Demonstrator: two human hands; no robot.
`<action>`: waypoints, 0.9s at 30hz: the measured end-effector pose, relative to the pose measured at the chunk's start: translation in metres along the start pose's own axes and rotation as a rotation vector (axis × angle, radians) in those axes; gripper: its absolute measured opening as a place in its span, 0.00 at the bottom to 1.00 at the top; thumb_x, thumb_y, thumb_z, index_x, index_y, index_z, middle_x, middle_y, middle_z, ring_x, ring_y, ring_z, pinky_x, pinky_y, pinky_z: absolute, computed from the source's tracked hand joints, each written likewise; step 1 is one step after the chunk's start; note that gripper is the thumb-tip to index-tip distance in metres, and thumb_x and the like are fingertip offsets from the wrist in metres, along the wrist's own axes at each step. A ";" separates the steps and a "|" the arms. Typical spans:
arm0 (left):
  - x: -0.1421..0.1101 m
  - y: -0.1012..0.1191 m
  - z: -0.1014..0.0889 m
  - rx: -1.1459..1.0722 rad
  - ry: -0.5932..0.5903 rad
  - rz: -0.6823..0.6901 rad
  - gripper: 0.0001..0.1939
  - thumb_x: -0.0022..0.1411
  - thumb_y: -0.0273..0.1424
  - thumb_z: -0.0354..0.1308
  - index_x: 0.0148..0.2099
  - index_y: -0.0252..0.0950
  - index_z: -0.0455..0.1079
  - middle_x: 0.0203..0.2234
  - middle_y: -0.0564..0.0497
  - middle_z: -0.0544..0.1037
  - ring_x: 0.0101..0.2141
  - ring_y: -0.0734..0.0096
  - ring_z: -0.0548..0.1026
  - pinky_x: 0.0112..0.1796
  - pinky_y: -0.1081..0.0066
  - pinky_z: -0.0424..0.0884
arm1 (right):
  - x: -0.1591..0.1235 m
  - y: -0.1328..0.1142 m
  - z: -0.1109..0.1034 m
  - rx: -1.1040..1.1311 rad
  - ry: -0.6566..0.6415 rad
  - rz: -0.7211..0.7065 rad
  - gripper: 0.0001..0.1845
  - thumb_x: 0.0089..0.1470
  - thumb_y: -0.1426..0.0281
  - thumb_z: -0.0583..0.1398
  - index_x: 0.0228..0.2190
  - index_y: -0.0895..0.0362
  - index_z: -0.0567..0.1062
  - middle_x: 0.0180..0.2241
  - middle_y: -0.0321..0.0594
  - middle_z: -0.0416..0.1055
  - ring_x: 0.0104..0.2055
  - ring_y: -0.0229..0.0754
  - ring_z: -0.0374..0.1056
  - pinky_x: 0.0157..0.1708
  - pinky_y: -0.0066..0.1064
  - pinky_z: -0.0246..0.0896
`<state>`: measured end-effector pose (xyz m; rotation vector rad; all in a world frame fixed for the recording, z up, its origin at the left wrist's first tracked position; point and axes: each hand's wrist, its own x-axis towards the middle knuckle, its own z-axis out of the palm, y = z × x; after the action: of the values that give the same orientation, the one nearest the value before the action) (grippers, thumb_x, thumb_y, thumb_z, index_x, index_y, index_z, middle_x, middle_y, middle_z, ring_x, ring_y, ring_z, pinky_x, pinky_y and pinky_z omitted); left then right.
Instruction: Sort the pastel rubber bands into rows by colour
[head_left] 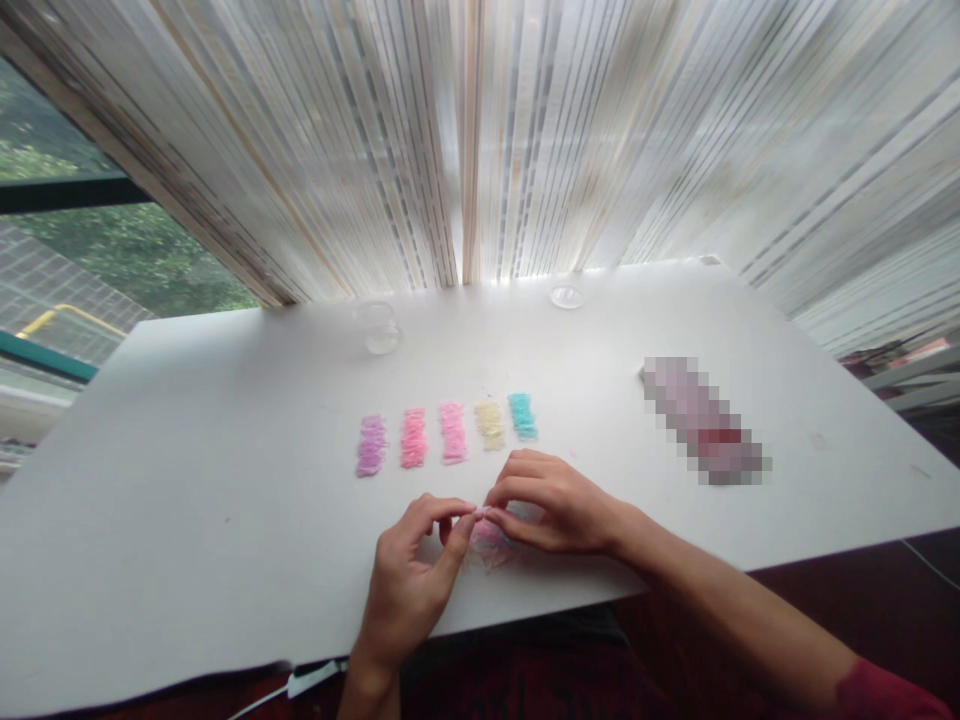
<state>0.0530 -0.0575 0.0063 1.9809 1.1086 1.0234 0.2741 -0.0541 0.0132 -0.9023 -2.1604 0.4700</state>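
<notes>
Just above the table's front part, my left hand point(421, 560) and my right hand point(555, 505) meet fingertip to fingertip. Both are closed in a pinch on a tiny pale pink band point(481, 513), mostly hidden by the fingers. Under and between them lies a loose mixed pile of small elastic bands point(491, 545), pink, blue and pale. Beyond the hands, small bands are laid in separate columns: purple point(371, 446), coral pink point(413, 438), light pink point(453, 433), pale yellow point(490, 425) and turquoise point(523, 416).
The white table point(225, 480) reaches back to a striped curtain point(465, 150). Clear round containers or lids point(382, 338) stand at the back left, with another clear lid point(566, 297) farther right. A pixelated object point(701, 420) lies on the right. A white cable point(311, 680) hangs by the front edge.
</notes>
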 end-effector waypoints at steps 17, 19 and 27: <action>-0.002 0.001 0.001 0.038 0.029 0.045 0.03 0.68 0.29 0.63 0.43 0.40 0.77 0.28 0.55 0.78 0.27 0.73 0.73 0.37 0.72 0.73 | 0.000 0.001 0.000 -0.085 0.037 -0.038 0.07 0.66 0.70 0.59 0.34 0.56 0.76 0.27 0.39 0.74 0.29 0.39 0.66 0.32 0.30 0.63; -0.002 0.000 0.002 0.040 0.037 0.040 0.04 0.68 0.29 0.62 0.44 0.40 0.77 0.29 0.54 0.79 0.27 0.73 0.73 0.37 0.72 0.74 | 0.000 0.001 0.000 -0.088 0.043 -0.039 0.07 0.66 0.70 0.59 0.34 0.56 0.76 0.27 0.38 0.73 0.29 0.39 0.66 0.32 0.30 0.62; -0.003 -0.001 0.002 0.034 0.037 0.031 0.04 0.68 0.29 0.61 0.44 0.40 0.77 0.30 0.53 0.79 0.28 0.72 0.73 0.36 0.71 0.74 | -0.001 0.001 0.000 -0.088 0.022 -0.031 0.06 0.65 0.69 0.60 0.35 0.56 0.76 0.28 0.39 0.74 0.30 0.40 0.68 0.33 0.31 0.63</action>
<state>0.0537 -0.0598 0.0036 2.0198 1.1252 1.0675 0.2751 -0.0543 0.0121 -0.9159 -2.1866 0.3506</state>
